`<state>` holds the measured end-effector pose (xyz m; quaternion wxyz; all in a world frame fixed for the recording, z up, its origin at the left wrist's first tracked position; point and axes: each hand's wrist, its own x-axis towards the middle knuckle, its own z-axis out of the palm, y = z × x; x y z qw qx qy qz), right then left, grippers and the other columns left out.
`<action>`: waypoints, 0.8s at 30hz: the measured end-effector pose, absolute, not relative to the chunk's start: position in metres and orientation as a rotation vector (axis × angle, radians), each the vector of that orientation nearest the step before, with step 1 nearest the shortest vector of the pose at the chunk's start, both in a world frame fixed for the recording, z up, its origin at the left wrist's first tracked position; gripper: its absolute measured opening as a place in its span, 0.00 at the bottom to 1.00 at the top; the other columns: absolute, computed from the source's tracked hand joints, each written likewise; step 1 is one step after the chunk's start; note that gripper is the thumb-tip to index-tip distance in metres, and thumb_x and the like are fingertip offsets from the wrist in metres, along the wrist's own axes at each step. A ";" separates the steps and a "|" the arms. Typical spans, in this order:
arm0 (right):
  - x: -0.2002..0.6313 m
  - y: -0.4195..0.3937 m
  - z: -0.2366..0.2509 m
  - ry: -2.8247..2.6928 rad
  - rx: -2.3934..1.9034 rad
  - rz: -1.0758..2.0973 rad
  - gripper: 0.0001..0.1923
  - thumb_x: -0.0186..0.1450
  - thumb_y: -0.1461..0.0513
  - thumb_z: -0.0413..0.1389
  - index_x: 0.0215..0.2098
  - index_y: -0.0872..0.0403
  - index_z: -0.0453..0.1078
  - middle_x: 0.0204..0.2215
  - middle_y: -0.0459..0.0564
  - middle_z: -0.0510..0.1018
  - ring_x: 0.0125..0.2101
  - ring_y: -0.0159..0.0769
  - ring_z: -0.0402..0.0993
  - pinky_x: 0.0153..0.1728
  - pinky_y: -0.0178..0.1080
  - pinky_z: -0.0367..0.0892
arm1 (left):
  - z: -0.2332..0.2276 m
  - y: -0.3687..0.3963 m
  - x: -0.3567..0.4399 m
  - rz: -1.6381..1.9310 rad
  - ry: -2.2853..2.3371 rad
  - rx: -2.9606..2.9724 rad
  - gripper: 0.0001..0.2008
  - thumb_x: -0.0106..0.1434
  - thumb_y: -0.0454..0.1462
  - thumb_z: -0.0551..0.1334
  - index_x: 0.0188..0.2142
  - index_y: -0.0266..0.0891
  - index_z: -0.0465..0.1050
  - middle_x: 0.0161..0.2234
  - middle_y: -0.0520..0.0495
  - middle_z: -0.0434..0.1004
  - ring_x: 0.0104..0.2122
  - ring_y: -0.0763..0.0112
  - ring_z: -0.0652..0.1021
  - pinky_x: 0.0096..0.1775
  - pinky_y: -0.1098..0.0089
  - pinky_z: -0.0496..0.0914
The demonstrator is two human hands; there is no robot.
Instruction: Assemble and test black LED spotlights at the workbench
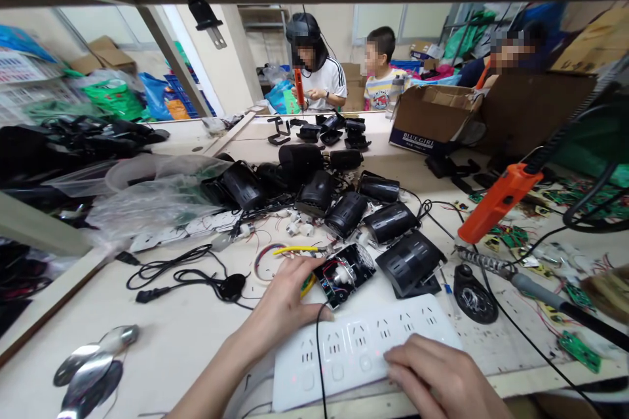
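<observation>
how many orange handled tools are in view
2: one orange tool hangs on its cable at the right of the bench, another orange tool is held by a person across the table. Clutter may hide others.

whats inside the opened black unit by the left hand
The opened black unit beside the left hand shows a small motor, red wires and a perforated grille. Anything beneath those parts is hidden.

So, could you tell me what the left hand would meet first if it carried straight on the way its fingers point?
The left hand points up and right; first in line is probably the opened black unit with exposed wiring, which its fingertips already seem to touch, though depth is unclear.
</observation>
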<state>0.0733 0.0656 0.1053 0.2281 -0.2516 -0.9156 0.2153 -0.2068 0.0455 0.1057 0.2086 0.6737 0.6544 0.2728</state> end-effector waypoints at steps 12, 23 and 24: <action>0.062 0.062 0.089 -2.451 -0.697 0.654 0.10 0.70 0.68 0.47 0.41 0.52 0.70 0.30 0.47 0.76 0.31 0.32 0.75 0.32 0.32 0.70 | 0.097 0.047 -0.192 0.693 1.839 2.024 0.43 0.51 0.57 0.68 0.61 0.40 0.61 0.49 0.36 0.71 0.49 0.47 0.71 0.51 0.45 0.67; 0.061 0.062 0.083 -2.427 -0.674 0.637 0.10 0.70 0.69 0.49 0.41 0.52 0.70 0.30 0.46 0.76 0.30 0.33 0.74 0.33 0.32 0.70 | 0.094 0.047 -0.187 0.811 1.906 1.914 0.35 0.52 0.44 0.71 0.56 0.35 0.65 0.47 0.36 0.73 0.47 0.51 0.74 0.49 0.51 0.71; 0.061 0.062 0.084 -2.419 -0.667 0.633 0.10 0.70 0.69 0.49 0.41 0.52 0.70 0.30 0.47 0.76 0.30 0.33 0.74 0.33 0.32 0.70 | 0.094 0.045 -0.187 0.846 1.910 1.896 0.33 0.52 0.43 0.70 0.55 0.35 0.66 0.47 0.37 0.73 0.46 0.53 0.75 0.48 0.53 0.71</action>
